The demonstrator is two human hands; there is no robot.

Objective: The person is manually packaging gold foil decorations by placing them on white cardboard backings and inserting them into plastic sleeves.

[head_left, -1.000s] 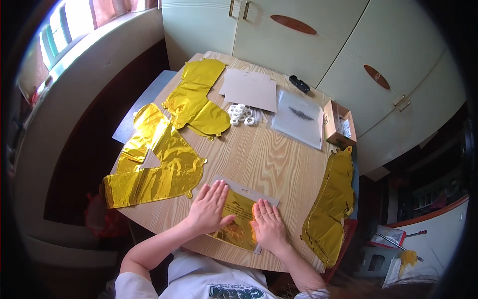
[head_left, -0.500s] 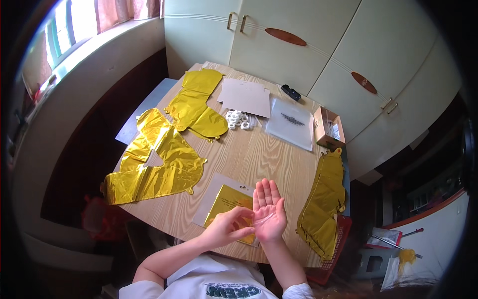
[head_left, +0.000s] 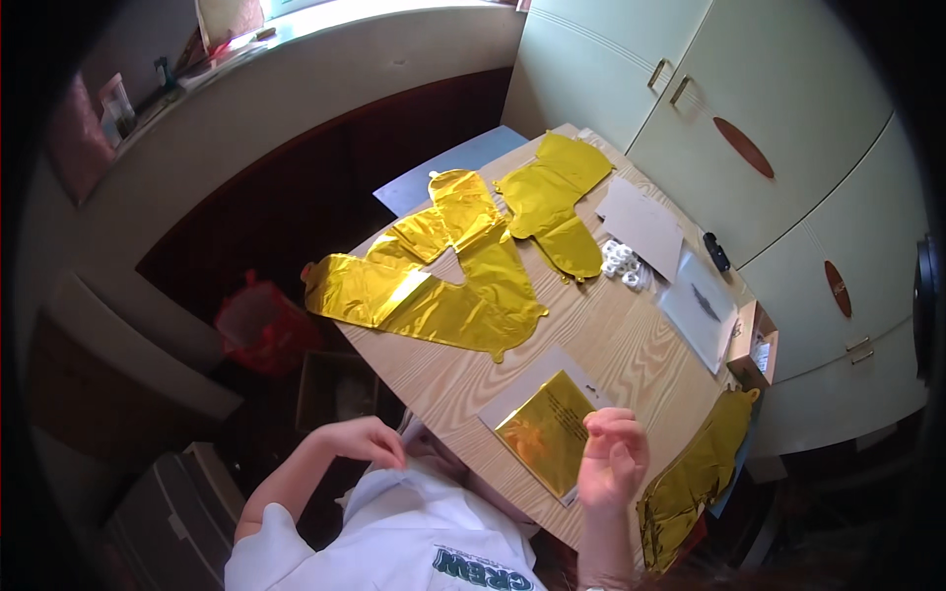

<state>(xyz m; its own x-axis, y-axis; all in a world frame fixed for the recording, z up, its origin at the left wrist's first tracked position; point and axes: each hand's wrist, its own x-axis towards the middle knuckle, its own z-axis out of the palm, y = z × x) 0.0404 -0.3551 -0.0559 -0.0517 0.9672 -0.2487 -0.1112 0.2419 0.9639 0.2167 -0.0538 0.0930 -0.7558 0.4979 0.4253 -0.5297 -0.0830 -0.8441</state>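
My left hand (head_left: 371, 440) is over the table's near left edge, above my lap. Its fingers point down and are pressed together; whatever they may pinch is too small to make out. My right hand (head_left: 613, 461) is raised over the near right of the table with its fingers curled in toward the thumb; anything inside them is hidden. Just beside it lies a flat packet (head_left: 542, 433) with a folded gold foil sheet on a pale backing card. A large flat gold foil balloon (head_left: 483, 286) is spread on the left, and another gold foil balloon (head_left: 557, 202) lies beyond it.
A third gold foil piece (head_left: 695, 478) hangs at the right edge. Farther back are white rings (head_left: 623, 264), pale cards (head_left: 645, 222), a clear plastic sleeve (head_left: 695, 320), a black object (head_left: 716, 252) and an open box (head_left: 749, 345). A red bag (head_left: 261, 320) stands on the floor.
My view has swung left. My left hand has drawn away from my right palm, out past the table edge. My right hand has gone from flat, palm up, to curled fingers.
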